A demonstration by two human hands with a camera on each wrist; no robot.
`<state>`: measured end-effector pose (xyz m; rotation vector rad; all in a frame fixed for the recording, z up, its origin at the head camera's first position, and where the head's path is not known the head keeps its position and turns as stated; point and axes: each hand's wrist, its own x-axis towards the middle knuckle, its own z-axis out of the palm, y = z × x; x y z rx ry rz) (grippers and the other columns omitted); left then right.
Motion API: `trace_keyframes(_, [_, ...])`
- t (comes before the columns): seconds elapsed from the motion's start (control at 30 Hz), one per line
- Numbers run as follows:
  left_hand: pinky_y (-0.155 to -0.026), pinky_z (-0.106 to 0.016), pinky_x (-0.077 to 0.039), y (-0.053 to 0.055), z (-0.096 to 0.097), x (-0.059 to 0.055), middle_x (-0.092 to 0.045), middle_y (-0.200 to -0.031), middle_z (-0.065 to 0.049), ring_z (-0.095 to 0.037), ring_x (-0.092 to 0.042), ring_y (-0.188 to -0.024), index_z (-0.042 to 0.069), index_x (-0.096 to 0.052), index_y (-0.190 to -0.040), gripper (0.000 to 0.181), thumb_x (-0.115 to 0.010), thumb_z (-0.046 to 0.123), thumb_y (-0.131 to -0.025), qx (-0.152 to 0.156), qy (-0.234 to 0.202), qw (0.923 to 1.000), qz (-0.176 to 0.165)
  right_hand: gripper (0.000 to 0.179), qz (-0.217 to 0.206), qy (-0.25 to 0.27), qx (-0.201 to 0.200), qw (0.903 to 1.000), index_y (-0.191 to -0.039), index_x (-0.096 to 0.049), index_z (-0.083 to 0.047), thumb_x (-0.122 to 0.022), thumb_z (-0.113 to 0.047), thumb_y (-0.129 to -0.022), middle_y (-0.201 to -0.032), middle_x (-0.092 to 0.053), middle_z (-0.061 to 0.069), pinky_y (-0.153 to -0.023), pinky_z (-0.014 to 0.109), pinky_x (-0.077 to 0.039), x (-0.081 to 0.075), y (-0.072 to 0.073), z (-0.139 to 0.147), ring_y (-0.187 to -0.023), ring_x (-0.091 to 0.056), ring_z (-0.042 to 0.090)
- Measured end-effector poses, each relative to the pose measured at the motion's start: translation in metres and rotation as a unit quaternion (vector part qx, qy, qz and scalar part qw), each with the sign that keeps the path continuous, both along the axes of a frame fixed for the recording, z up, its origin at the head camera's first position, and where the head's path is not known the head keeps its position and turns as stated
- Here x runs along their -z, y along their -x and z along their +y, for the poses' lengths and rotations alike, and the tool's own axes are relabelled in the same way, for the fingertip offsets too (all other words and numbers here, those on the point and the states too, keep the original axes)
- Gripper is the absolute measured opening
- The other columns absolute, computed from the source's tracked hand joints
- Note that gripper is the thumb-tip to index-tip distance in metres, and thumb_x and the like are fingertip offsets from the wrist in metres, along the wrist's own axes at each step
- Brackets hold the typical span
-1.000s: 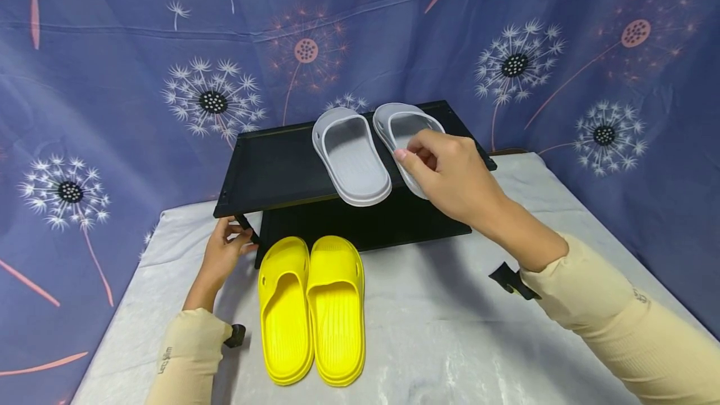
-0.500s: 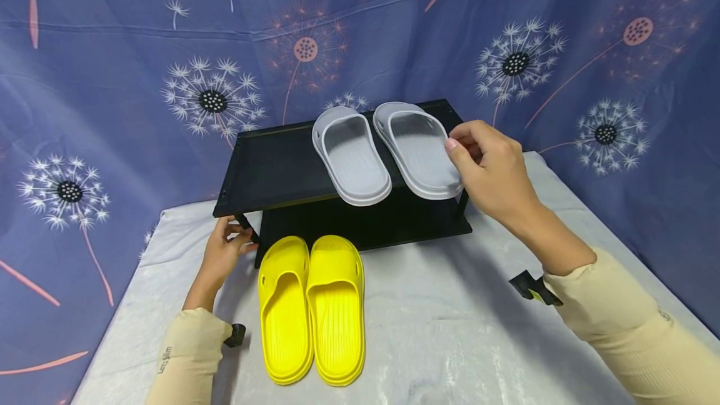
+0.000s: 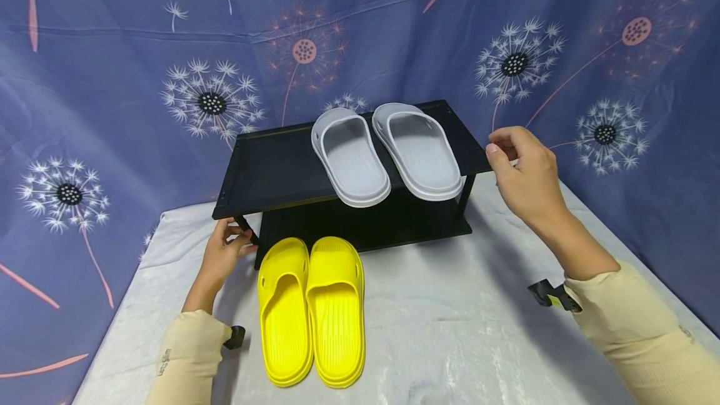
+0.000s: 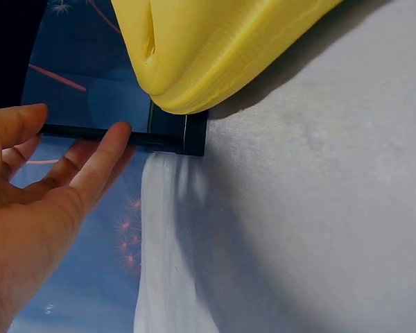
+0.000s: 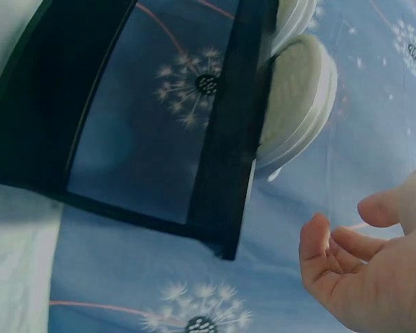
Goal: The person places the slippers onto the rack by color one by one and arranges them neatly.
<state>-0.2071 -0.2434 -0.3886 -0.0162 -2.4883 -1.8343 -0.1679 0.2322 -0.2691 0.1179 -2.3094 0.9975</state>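
A black two-tier shoe rack (image 3: 270, 170) stands at the back. On its top board lie two light grey slippers, the left one (image 3: 355, 161) and the right one (image 3: 425, 158), toes toward the curtain and heels jutting past the front edge. My left hand (image 3: 222, 252) holds the rack's front left post (image 4: 90, 132), with its fingers around it in the left wrist view. My right hand (image 3: 525, 170) is beside the rack's right end, fingers loosely bent with nothing in them. From the right wrist view, the slipper soles (image 5: 291, 104) stick out beyond the top board, apart from that hand (image 5: 374, 270).
A pair of yellow slippers, left (image 3: 287, 317) and right (image 3: 337, 314), lies side by side on the pale cloth (image 3: 427, 330), toes at the rack's lower board (image 3: 388, 230). A blue dandelion-patterned curtain (image 3: 394, 30) hangs behind and at both sides.
My right hand has moved right, off the right grey slipper and past the rack's right end, uncovering that slipper. The left hand has stayed at the post; the slippers lie practically as before.
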Motion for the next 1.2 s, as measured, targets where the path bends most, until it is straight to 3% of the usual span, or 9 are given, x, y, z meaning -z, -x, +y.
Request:
trace_keyframes(0.17, [-0.088,-0.054,-0.053,-0.002,0.001,0.0,-0.045,-0.11,-0.022,-0.036,-0.056,-0.102,0.002,-0.036,-0.129,0.036,-0.048,-0.004,-0.096,-0.002,0.001,1.0,-0.006,0.024,-0.003,0.031,0.021,0.9993,-0.117,-0.059,0.0,-0.049,-0.012,-0.098,-0.099,-0.055,0.008,-0.051,0.005,-0.044,0.008,0.006,0.01,-0.072,-0.048,-0.003])
trace_keyframes(0.37, [-0.084,-0.046,-0.057,0.009,-0.011,0.021,-0.046,-0.111,-0.019,-0.029,-0.059,-0.099,0.007,-0.037,-0.132,0.037,-0.049,0.001,-0.097,-0.004,0.006,1.0,0.003,0.026,-0.034,0.06,0.041,0.9968,-0.119,-0.057,0.002,-0.048,-0.005,-0.096,-0.103,-0.053,0.009,-0.062,0.007,-0.043,0.018,0.013,0.021,-0.077,-0.047,-0.008])
trace_keyframes(0.5, [-0.083,-0.045,-0.058,0.011,-0.012,0.024,-0.045,-0.112,-0.019,-0.031,-0.056,-0.103,0.008,-0.036,-0.134,0.039,-0.049,0.001,-0.098,-0.004,0.009,0.9999,0.008,0.029,-0.075,0.088,0.042,0.9924,-0.124,-0.055,0.001,-0.05,-0.004,-0.095,-0.102,-0.054,0.007,-0.065,0.009,-0.044,0.026,0.021,0.031,-0.075,-0.049,-0.008])
trace_keyframes(0.73, [-0.084,-0.048,-0.057,0.009,-0.011,0.021,-0.045,-0.113,-0.019,-0.03,-0.054,-0.105,0.009,-0.037,-0.132,0.037,-0.049,0.002,-0.098,-0.004,0.005,0.9999,0.008,0.03,-0.115,0.143,0.02,0.9828,-0.125,-0.052,0.003,-0.047,0.001,-0.095,-0.102,-0.052,0.005,-0.067,0.008,-0.052,0.04,0.033,0.043,-0.081,-0.051,0.001])
trace_keyframes(0.93, [-0.085,-0.049,-0.056,0.01,-0.01,0.02,-0.045,-0.113,-0.02,-0.031,-0.055,-0.105,0.009,-0.037,-0.131,0.036,-0.049,0.003,-0.098,-0.006,0.01,0.9999,0.008,0.026,-0.159,0.179,-0.018,0.9708,-0.118,-0.053,-0.005,-0.045,0.003,-0.094,-0.097,-0.05,0.007,-0.064,0.015,-0.055,0.05,0.04,0.052,-0.077,-0.054,0.004])
trace_keyframes(1.2, [-0.086,-0.049,-0.056,0.012,-0.011,0.021,-0.043,-0.112,-0.019,-0.034,-0.054,-0.103,0.007,-0.035,-0.135,0.039,-0.05,0.004,-0.098,-0.001,0.008,0.9999,0.012,0.03,-0.206,0.187,-0.071,0.9578,-0.123,-0.049,0.0,-0.047,0.005,-0.093,-0.097,-0.05,0.011,-0.064,0.021,-0.057,0.065,0.05,0.062,-0.073,-0.058,0.005])
